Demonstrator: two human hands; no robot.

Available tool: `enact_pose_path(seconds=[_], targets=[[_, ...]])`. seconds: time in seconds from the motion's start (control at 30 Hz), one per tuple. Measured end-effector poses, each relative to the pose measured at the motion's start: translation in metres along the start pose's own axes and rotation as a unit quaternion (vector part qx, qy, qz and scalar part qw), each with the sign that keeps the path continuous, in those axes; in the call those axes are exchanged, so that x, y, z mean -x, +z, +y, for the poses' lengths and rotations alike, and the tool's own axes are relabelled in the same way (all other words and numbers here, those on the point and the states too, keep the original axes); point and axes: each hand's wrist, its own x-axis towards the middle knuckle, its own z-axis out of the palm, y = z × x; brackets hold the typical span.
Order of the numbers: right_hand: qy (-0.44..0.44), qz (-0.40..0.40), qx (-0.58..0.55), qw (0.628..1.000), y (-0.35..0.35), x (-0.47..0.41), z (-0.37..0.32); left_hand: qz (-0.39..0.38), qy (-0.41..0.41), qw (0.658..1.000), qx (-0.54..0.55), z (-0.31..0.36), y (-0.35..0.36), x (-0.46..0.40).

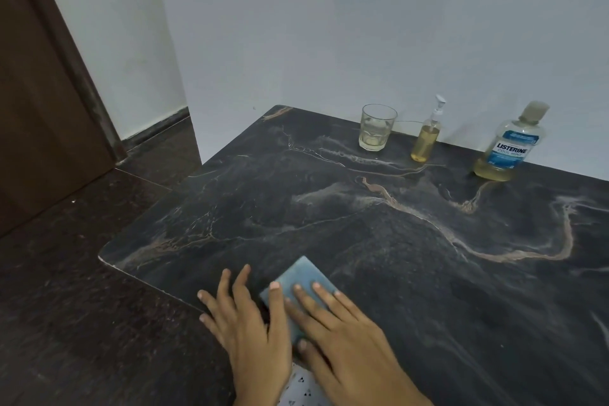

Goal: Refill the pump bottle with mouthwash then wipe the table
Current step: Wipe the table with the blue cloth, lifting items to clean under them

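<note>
A blue folded cloth lies flat near the front left corner of the dark marble table. My right hand presses on it with straight fingers. My left hand lies flat beside it, one finger resting on the cloth's left edge. At the back by the wall stand a slim pump bottle filled with yellow liquid and a capped mouthwash bottle with a little yellow liquid at its bottom.
A clear glass with a bit of liquid stands left of the pump bottle. White walls close off the back. The table's left edge drops to a dark floor, with a brown door beyond.
</note>
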Motion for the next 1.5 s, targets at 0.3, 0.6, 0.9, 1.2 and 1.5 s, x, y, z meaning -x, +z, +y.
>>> enact_pose_path(seconds=[0.3, 0.6, 0.9, 1.2, 1.5], targets=[[0.183, 0.041, 0.016, 0.982, -0.011, -0.045, 0.081, -0.024, 0.003, 1.000, -0.008, 0.010, 0.002, 0.012], [-0.019, -0.015, 0.014, 1.000, 0.002, -0.101, 0.003, -0.037, -0.020, 0.999, -0.013, 0.019, -0.001, 0.009], [0.076, 0.020, -0.010, 0.997, -0.018, 0.059, 0.035, -0.071, 0.028, 0.997, 0.005, 0.022, 0.016, 0.026], [0.234, -0.021, -0.017, 0.972, -0.023, -0.023, 0.117, -0.102, 0.040, 0.994, 0.006, 0.031, 0.028, 0.039], [0.079, 0.020, -0.046, 0.996, -0.013, 0.025, 0.064, -0.110, 0.062, 0.992, 0.014, 0.029, 0.032, 0.043]])
